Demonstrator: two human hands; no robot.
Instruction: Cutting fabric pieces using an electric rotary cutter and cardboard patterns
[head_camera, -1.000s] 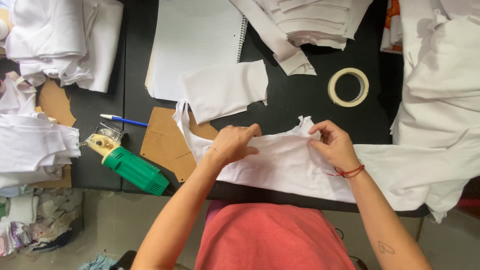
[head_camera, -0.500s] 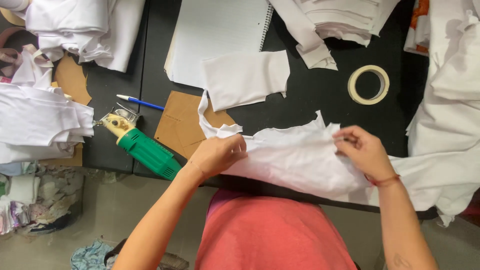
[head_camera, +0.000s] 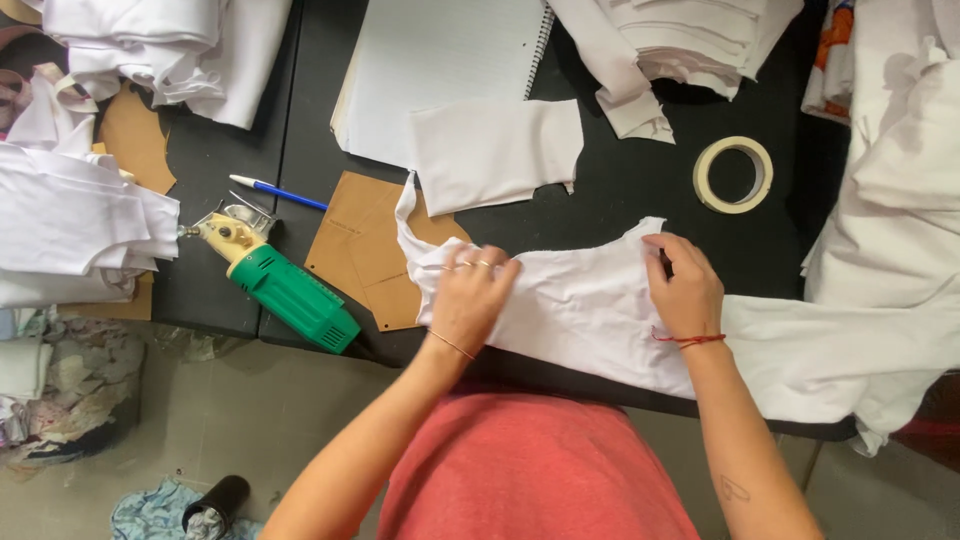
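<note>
A long piece of white fabric lies across the near edge of a black table. My left hand presses flat on its left part, fingers bent over the cloth near a thin strip that runs up. At the fabric's upper edge my right hand pinches the cloth, a red string around that wrist. Just beyond my left hand lies a brown cardboard pattern, partly under the fabric. A smaller folded white cut piece rests above it.
A green hand-held electric cutter lies at the table's left front, a blue pen beside it. A spiral notebook, a roll of tape and stacks of white fabric surround the work. Scraps litter the floor.
My left hand has slid right onto the fabric and flattened. My right hand keeps hold of the upper edge. The camera view has shifted slightly.
</note>
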